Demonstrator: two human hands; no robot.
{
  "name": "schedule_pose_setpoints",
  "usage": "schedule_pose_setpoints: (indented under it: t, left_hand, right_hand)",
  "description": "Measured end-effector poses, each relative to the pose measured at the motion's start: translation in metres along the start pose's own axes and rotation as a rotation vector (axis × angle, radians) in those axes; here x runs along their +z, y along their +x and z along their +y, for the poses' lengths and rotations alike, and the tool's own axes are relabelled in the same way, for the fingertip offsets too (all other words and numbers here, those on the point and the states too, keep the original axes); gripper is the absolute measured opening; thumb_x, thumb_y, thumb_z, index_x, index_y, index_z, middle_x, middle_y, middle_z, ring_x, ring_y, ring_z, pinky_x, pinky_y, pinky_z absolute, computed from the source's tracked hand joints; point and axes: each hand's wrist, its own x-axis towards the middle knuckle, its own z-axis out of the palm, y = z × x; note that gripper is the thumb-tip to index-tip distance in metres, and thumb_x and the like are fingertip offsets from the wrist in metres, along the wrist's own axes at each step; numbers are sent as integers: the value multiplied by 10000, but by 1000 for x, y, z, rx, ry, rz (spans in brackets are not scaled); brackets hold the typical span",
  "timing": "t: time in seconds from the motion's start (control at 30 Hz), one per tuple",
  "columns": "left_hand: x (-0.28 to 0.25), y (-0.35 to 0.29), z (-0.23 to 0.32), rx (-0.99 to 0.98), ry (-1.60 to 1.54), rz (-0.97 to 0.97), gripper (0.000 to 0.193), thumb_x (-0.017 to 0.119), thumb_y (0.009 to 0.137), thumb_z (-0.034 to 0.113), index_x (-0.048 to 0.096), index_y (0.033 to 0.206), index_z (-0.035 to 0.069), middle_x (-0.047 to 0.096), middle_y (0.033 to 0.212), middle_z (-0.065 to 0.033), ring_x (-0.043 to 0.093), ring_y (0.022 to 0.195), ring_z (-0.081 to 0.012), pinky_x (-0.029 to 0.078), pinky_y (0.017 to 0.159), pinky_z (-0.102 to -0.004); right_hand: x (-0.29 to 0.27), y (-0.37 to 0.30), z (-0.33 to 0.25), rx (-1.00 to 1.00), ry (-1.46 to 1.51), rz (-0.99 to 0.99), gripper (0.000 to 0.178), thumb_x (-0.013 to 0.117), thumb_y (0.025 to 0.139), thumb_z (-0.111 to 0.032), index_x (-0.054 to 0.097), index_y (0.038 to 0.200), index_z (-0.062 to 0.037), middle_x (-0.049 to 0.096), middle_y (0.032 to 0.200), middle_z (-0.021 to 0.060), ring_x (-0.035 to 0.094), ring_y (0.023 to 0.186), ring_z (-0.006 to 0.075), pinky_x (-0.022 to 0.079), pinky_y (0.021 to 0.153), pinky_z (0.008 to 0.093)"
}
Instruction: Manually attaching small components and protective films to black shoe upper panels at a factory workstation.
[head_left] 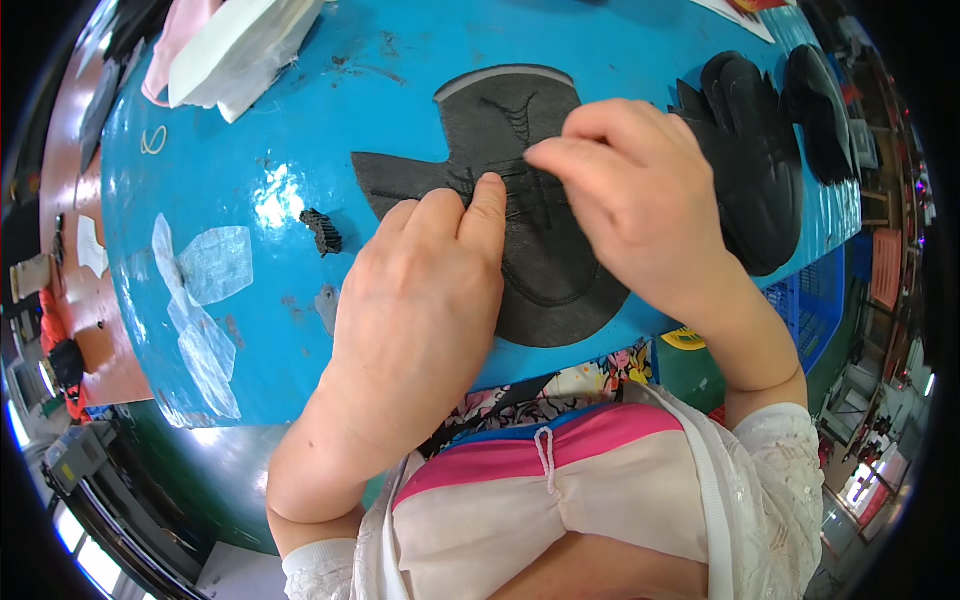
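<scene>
A black, leather-like cut piece, shaped like a shoe upper, lies flat on the blue table in front of me. It has a rounded near end, a wing out to the left, stitched lines and a lighter far edge. My left hand presses on its middle, index finger stretched out and the other fingers bent a little. Over the piece's right side, my right hand is closed in a pinch. Whatever sits between its thumb and index fingertip, if anything, is too small to make out. The hands partly cover the stitching.
Similar black pieces lie piled at the right. A small dark ridged lump, translucent whitish strips and a pale loop are on the left. A white folded bundle lies far left. A blue crate stands below the right edge.
</scene>
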Motion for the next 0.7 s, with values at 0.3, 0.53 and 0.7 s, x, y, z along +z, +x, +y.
schedule_pose_setpoints:
  t: [0.3,0.53,0.7]
  left_hand:
    - [7,-3,3,90,145,59,422,581,720,14,594,1136,-59,543,788,-119,560,728,-261,487,639,-353]
    - [12,-10,-5,23,17,160,427,610,783,17,559,1207,6,572,835,-150,576,752,-300,479,685,-377]
    - [9,-31,15,-206,-356,278,332,654,804,21,569,1125,19,612,856,-104,589,748,-187,479,678,-296]
  right_hand:
    - [2,-4,-11,-168,-160,-81,78,612,696,-139,634,764,-108,516,774,-7,517,751,193,375,648,331]
    - [-22,-27,-6,253,41,78,224,652,761,-124,624,982,-110,619,865,34,605,741,205,441,634,336]
    - [-47,-71,-25,716,207,-7,399,706,783,-191,560,1122,-38,644,895,93,616,633,239,485,563,328]
